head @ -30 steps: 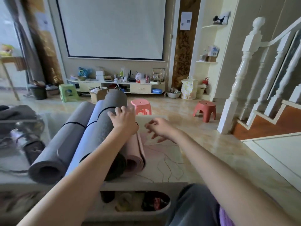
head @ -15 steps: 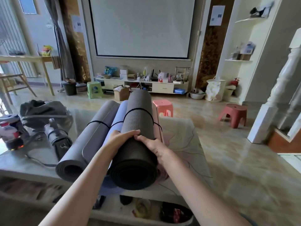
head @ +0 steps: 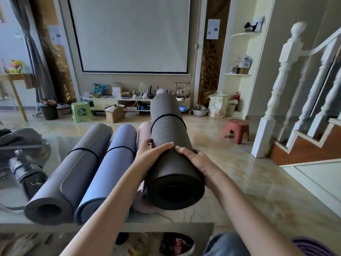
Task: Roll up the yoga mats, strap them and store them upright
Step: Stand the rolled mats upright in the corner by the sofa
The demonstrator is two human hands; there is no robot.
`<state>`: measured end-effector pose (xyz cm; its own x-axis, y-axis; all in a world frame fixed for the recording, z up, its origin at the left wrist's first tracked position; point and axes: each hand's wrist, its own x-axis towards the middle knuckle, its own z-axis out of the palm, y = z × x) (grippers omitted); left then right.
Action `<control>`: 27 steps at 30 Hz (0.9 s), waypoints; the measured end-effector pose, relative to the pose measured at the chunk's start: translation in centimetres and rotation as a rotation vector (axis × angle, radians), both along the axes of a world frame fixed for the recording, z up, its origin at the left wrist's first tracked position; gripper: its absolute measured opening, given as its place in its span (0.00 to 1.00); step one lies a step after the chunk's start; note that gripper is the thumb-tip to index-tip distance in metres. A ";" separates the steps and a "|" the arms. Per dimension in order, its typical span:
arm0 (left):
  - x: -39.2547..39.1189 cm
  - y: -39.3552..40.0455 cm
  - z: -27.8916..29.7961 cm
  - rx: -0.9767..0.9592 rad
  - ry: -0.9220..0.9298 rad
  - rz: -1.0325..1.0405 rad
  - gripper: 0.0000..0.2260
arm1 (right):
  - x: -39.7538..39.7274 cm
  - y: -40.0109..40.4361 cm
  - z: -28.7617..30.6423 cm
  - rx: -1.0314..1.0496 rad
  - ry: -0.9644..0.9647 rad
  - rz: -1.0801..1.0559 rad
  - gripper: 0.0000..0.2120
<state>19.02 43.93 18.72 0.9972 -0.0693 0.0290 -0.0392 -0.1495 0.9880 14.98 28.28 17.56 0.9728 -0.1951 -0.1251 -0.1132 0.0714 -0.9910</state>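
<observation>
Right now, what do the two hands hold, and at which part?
Both hands grip the dark grey rolled yoga mat near its close end: left hand on its left side, right hand on its right.

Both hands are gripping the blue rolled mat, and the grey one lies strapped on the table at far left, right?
Not quite. In the head view the left hand and right hand grip the dark charcoal mat, not the blue mat. The grey mat does lie strapped at far left.

Two long arms come up from the bottom of the picture, and both are bare with no sleeves. The left hand (head: pixel 149 156) and the right hand (head: pixel 198 162) wear no gloves. At the bottom right, blue-grey trousers (head: pixel 225 244) cover a knee.
</observation>
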 end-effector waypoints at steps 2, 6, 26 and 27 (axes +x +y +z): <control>-0.5 -3.4 0.6 -0.055 -0.028 -0.087 0.44 | -1.4 -3.8 1.6 -0.031 -0.038 -0.036 0.30; -2.2 -12.0 0.5 -0.169 0.016 -0.295 0.41 | -4.9 -12.8 4.0 -0.204 -0.038 -0.147 0.28; -5.2 -42.7 -27.4 0.656 0.416 -1.322 0.40 | -12.0 -43.5 -26.4 -0.655 0.589 0.020 0.23; -5.9 -42.7 -27.6 0.794 0.384 -1.494 0.35 | -12.1 -43.0 -27.8 -0.745 0.657 0.172 0.22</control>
